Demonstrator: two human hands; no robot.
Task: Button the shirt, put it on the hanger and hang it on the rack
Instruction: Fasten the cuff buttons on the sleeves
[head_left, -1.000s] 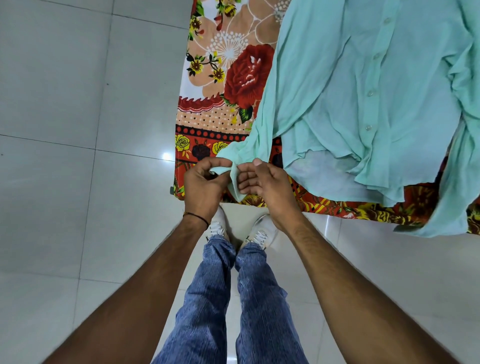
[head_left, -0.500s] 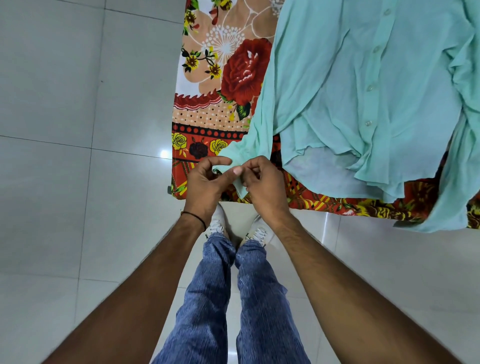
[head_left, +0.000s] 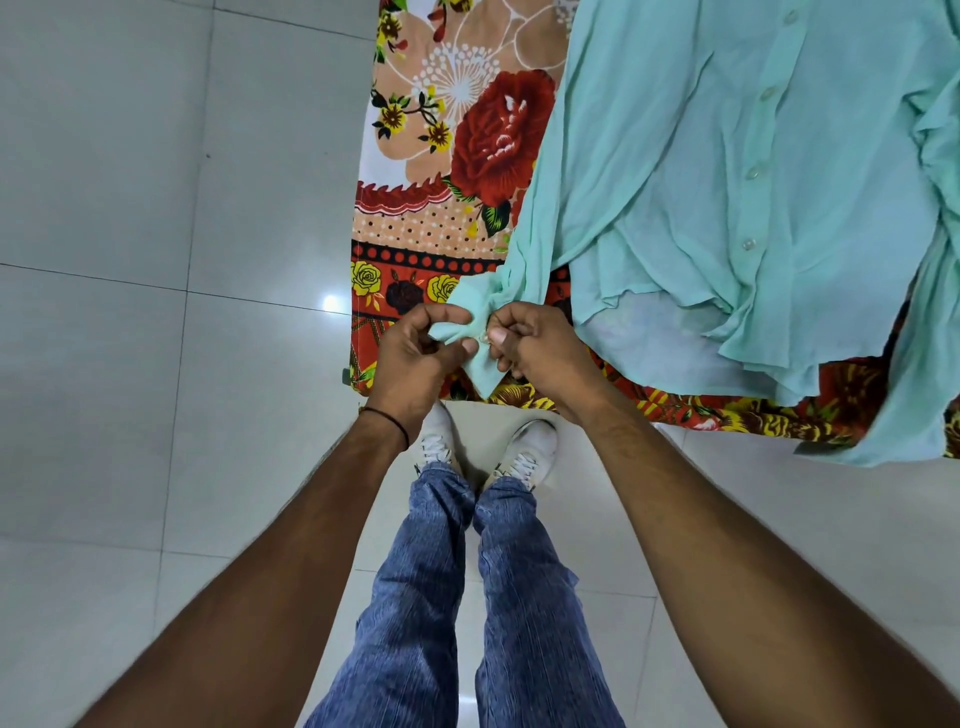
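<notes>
the shirt (head_left: 701, 171), a pale mint one, lies spread on the floral sheet (head_left: 457, 140), its body on the right part of the sheet with the button row (head_left: 750, 171) running down the front. its near hem hangs crumpled over the sheet's near edge, and another fold of it drapes off that edge at the far right. one sleeve (head_left: 524, 249) trails from the shirt down to the sheet's near edge, where the cuff (head_left: 470, 338) ends up between the two hands.

the left hand (head_left: 415, 358) is closed on the cuff, thumb and forefinger pinching the cloth from the left side. the right hand (head_left: 545, 353) is closed on the same cuff from the right, thumb tip pressed against the fabric just beside the left thumb; a small button seems to sit between the thumbs, though it is too small to be sure. a corner of the cuff hangs down below both hands, in front of the sheet's edge.

a dark band (head_left: 387, 418) circles the left wrist. below the hands, nearer than the sheet, stand white shoes (head_left: 524, 452) and blue jeans (head_left: 467, 597) on the pale tiled floor (head_left: 156, 312), which also fills everything left of the sheet.
</notes>
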